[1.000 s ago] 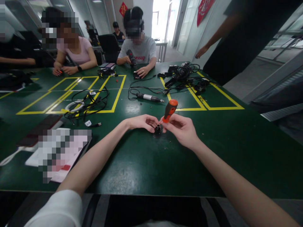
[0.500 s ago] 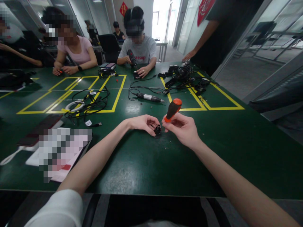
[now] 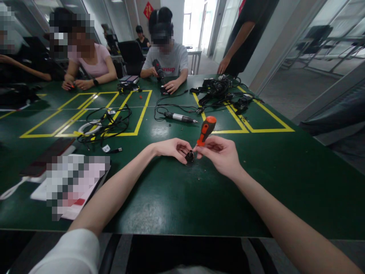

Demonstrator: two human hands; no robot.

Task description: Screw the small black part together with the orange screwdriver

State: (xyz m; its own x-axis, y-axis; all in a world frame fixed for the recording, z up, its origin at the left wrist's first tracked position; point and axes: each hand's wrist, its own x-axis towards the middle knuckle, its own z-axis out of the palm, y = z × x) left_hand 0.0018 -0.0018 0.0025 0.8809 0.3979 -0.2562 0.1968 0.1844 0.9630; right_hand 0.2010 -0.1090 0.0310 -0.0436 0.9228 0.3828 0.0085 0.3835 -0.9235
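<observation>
Near the middle of the green table, my left hand (image 3: 175,148) is closed around a small round black part (image 3: 189,156) that rests on the tabletop. A short dark stub rises from the part's top. My right hand (image 3: 221,154) pinches a screwdriver (image 3: 207,129) with an orange and dark grey handle, low on the handle near its collar. The handle points up and leans slightly right. Its shaft is hidden by my fingers, so I cannot tell whether the tip touches the part. Tiny bits lie on the table just below my hands.
A silver and black electric screwdriver (image 3: 180,117) lies beyond my hands. Coiled black cables (image 3: 114,120) lie left, a tangle of black leads (image 3: 218,91) back right. A phone (image 3: 48,156) is at left. Across the table a person (image 3: 167,64) holds a power drill (image 3: 158,69).
My right hand has shifted slightly left, and the screwdriver handle has turned and become a little more upright. My left hand stays in place. The standing person's arm at back right has moved.
</observation>
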